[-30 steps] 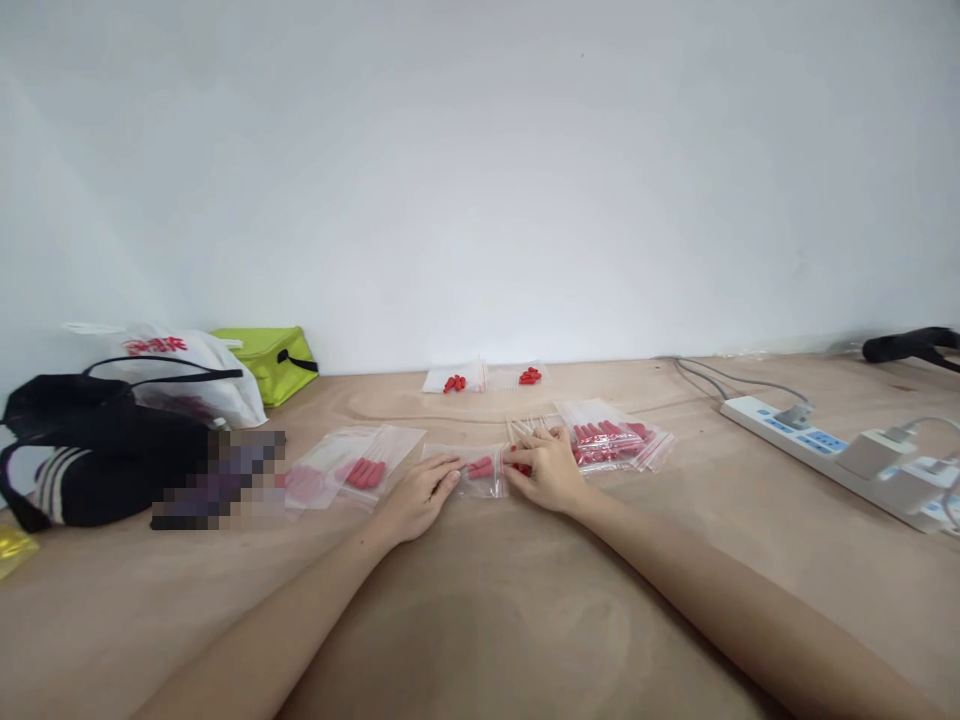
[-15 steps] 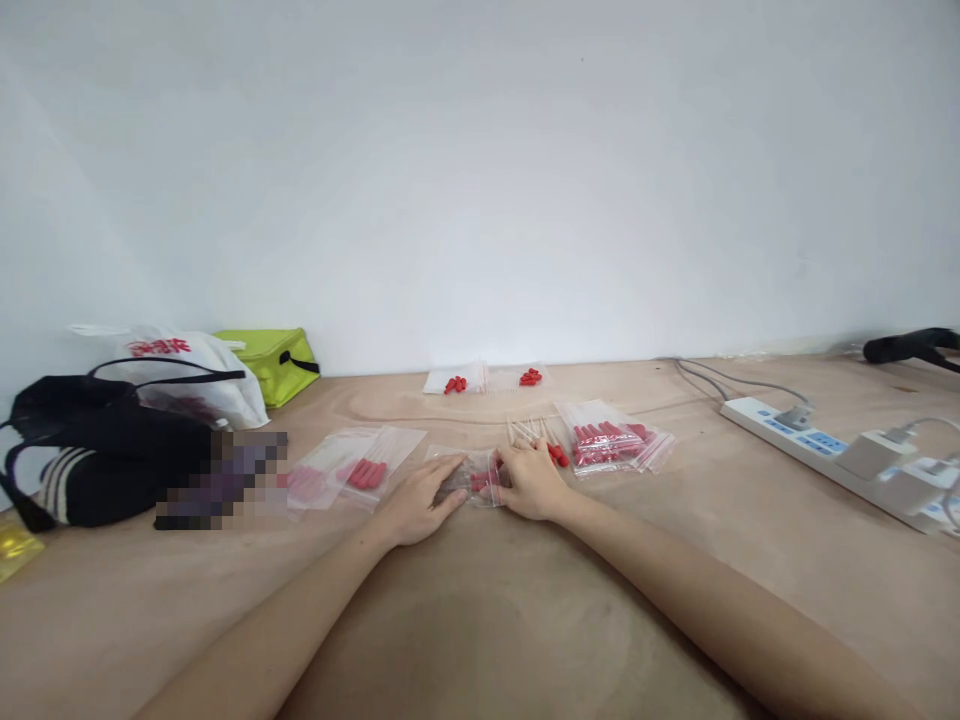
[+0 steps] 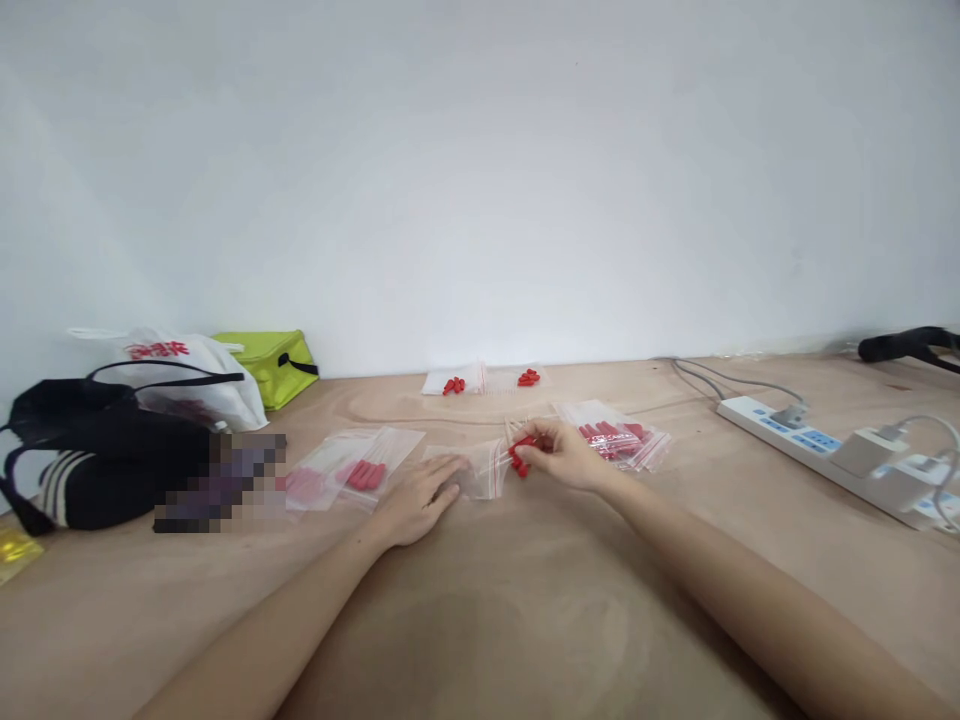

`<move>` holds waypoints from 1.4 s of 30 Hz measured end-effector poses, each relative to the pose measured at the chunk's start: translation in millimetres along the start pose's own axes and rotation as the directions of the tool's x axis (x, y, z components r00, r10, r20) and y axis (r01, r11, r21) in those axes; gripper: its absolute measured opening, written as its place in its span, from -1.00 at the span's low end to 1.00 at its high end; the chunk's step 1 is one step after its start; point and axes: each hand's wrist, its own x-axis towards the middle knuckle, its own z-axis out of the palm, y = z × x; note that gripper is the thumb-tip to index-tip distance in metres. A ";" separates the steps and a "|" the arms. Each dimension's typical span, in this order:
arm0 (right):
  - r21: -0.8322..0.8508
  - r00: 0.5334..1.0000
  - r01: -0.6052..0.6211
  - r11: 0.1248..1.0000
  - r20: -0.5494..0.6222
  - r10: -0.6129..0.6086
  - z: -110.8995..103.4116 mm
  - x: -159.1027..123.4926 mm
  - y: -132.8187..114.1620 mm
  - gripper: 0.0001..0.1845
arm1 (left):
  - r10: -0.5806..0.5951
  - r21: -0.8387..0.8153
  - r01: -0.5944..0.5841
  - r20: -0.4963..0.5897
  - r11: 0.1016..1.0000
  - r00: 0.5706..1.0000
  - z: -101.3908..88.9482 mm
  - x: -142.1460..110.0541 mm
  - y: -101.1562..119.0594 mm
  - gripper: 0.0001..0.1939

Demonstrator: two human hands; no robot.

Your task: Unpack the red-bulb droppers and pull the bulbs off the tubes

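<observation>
A zip bag (image 3: 486, 484) lies centrally; left, a handbag (image 3: 120, 455); right, a power strip (image 3: 776, 432) (adapters (image 3: 868, 454) in it).

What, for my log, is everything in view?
Front bag: 1, clear, centre
Other bags: uncounted, clear, nearby
Red pieces: many, red, centre
Sticks: several, pale, centre
Striped bag: 1, black, left
Carrier bag: 1, white, left
Boxy pouch: 1, lime, left
Yellow item: 1, yellow, left
Pixelated item: unclear, dark, left
Power strip: 1, white, right
Plugs: several, pale, right
Cables: several, grey, right
Unidentified item: 1, black, right
Table: 1, brown, below
Wall: 1, whitish, back
Left hand: 1, bare, front bag
Right hand: 1, bare, centre
</observation>
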 end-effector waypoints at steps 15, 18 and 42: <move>-0.829 0.901 0.234 0.508 -0.011 -0.433 -42.4 -29.1 42.4 -0.69 | 0.038 0.108 -0.063 0.224 0.992 0.974 -10.9 -7.1 8.8 -0.47; -0.865 0.916 0.240 0.441 0.052 -0.397 -38.5 -33.6 40.0 -0.72 | 0.000 0.074 0.001 -0.014 0.997 1.000 -2.7 -5.1 2.3 -0.57; -0.871 0.825 0.323 0.371 0.067 -0.561 -5.4 -35.3 32.4 -0.85 | -0.604 -0.141 0.606 -0.405 0.783 0.686 -54.8 5.0 -40.2 -0.40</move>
